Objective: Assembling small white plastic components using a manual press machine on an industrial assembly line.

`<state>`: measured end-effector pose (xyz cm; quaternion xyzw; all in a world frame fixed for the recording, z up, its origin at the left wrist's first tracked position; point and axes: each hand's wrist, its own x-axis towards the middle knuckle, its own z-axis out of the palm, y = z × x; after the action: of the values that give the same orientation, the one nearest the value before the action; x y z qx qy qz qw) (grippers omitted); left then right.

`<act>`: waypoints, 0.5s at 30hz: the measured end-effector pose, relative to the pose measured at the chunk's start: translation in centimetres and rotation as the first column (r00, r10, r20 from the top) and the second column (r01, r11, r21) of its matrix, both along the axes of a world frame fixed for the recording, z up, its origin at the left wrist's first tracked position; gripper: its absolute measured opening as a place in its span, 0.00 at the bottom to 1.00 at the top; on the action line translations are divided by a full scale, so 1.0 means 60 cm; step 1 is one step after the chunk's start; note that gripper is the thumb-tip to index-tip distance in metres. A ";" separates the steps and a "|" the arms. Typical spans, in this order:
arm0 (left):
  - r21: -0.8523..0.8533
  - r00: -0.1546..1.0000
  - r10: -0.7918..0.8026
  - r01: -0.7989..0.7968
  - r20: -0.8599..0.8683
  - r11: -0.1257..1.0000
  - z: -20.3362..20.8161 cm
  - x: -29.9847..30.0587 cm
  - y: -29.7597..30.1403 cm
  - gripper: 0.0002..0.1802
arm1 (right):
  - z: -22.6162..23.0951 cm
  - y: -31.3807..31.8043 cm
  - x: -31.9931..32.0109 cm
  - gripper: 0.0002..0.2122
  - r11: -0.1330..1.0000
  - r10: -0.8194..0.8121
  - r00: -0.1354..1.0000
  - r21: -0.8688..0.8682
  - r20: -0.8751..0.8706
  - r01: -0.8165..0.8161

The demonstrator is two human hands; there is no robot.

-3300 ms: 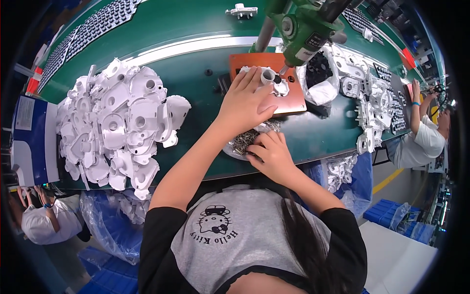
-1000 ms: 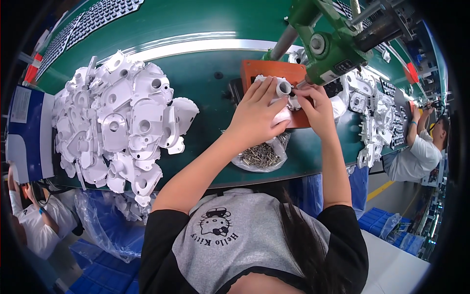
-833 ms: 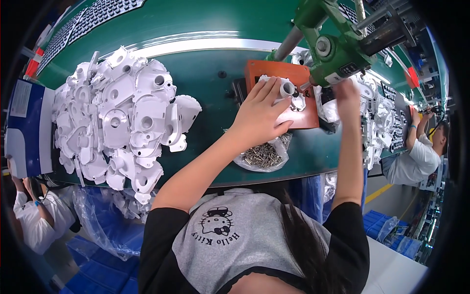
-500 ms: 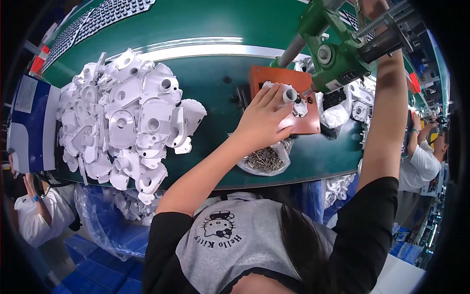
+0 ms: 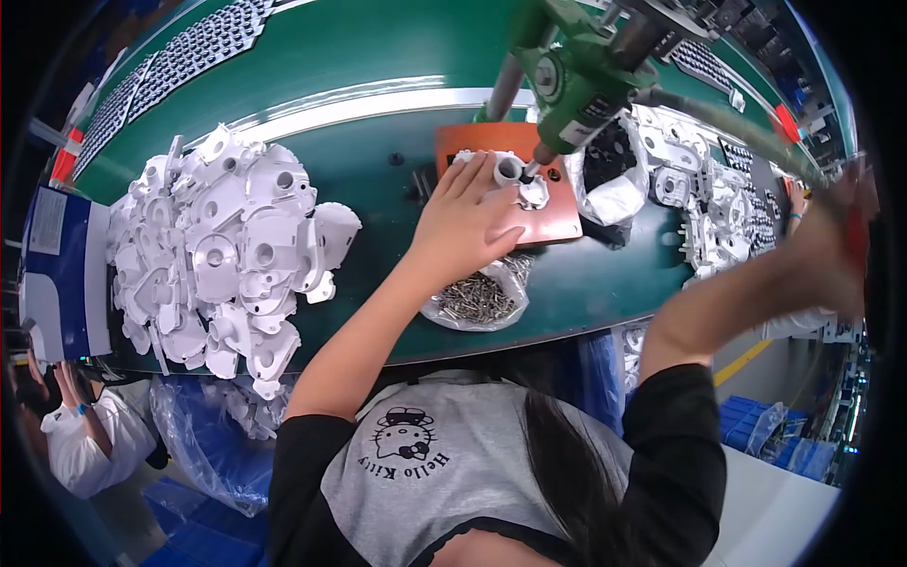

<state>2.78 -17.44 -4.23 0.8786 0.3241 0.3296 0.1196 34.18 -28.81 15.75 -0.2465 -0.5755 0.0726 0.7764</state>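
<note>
My left hand (image 5: 466, 215) lies with fingers stretched over a white plastic housing (image 5: 534, 194) on an orange fixture block (image 5: 557, 219). Its thumb is spread apart from the fingers. Just right of those fingers, the tip of a green arbor press (image 5: 576, 80) comes down onto the housing beside its round tube. Out at the far right, my right hand (image 5: 839, 241), smeared by motion, is closed around the red-ended grip of the press lever (image 5: 732, 118). Below my left wrist sits a clear plastic bag of small metal pins or screws (image 5: 477, 300).
A tall heap of white plastic housings (image 5: 217, 250) covers the left of the green table. To the right are a bag of black parts (image 5: 609, 165) and more white housings (image 5: 718, 222). A blue-and-white machine (image 5: 64, 269) stands at the left edge. Other people work on both sides.
My right hand has swung the lever from high above the press out and down to the right. The view has shifted; my left hand stays on the housing.
</note>
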 end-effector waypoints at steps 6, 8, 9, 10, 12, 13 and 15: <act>-0.009 0.999 -0.003 0.003 -0.037 1.000 0.000 0.013 0.000 0.21 | -0.243 -0.084 -0.153 0.09 0.983 -0.180 0.981 -0.050 -0.067 0.177; -0.002 0.999 -0.020 0.020 -0.047 1.000 0.002 0.005 -0.006 0.21 | -0.240 -0.095 -0.170 0.09 0.970 -0.245 0.967 -0.012 -0.073 0.244; -0.011 0.999 -0.010 0.009 -0.042 1.000 0.000 0.006 -0.001 0.21 | -0.236 -0.086 -0.152 0.10 0.989 -0.145 0.989 -0.021 0.005 0.145; -0.020 0.999 0.003 -0.004 -0.038 1.000 -0.003 0.007 0.005 0.20 | -0.230 -0.072 -0.136 0.10 0.998 -0.039 0.996 -0.039 0.082 0.043; -0.002 0.999 0.012 -0.013 -0.051 1.000 -0.006 0.014 0.006 0.22 | -0.167 -0.030 -0.115 0.08 0.979 0.165 0.981 0.104 0.099 -0.176; 0.028 0.999 -0.003 0.004 -0.047 1.000 -0.003 0.026 0.007 0.26 | -0.116 -0.018 -0.131 0.06 0.994 0.030 0.978 0.109 -0.205 -0.008; 0.069 0.999 -0.009 0.012 -0.051 0.998 0.000 0.024 0.003 0.30 | -0.075 0.056 -0.120 0.14 0.988 -0.127 0.837 0.002 -0.533 0.152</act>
<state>4.23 -17.27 -4.25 0.8921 0.3107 0.3175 0.0827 26.97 -25.47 11.27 -0.2407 -0.3204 0.0682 0.9136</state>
